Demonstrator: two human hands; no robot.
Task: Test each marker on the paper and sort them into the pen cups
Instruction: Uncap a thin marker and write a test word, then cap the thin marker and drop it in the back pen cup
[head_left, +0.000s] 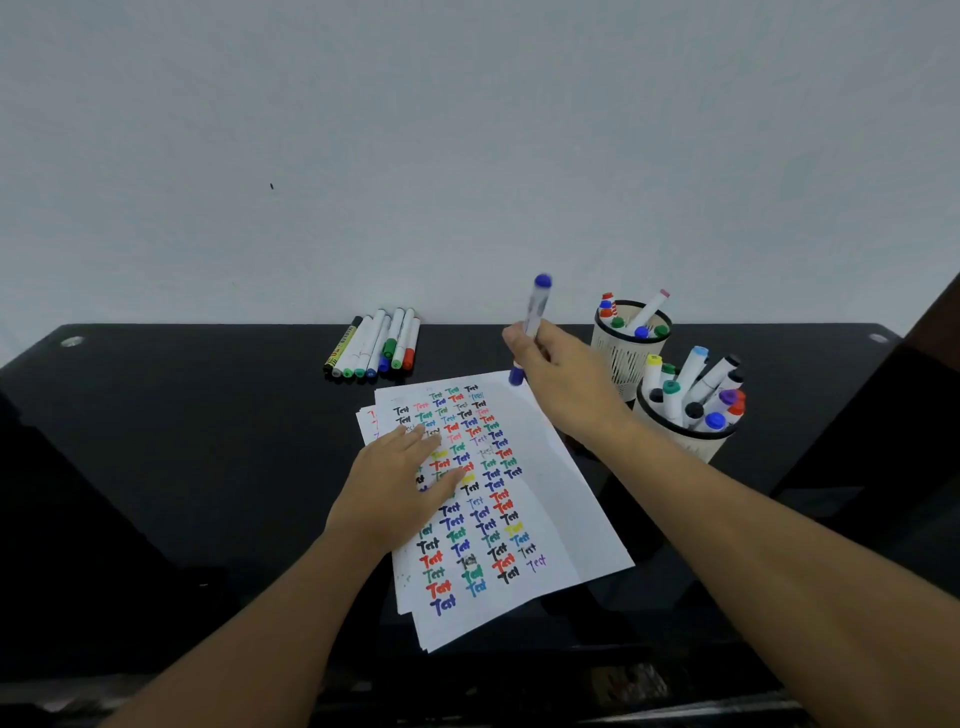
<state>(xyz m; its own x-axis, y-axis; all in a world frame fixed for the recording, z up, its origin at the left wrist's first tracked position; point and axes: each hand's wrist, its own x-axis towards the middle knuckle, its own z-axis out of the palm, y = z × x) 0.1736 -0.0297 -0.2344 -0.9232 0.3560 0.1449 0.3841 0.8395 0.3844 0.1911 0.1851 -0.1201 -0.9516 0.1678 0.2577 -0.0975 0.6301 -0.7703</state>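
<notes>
Above paper, right hand grips marker.

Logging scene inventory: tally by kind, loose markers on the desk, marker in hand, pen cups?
Loose markers lying at the back of the desk: 8
Blue marker gripped in the right hand: 1
Pen cups, far cup and near cup: 2
Total: 11

blue marker upright above paper
</notes>
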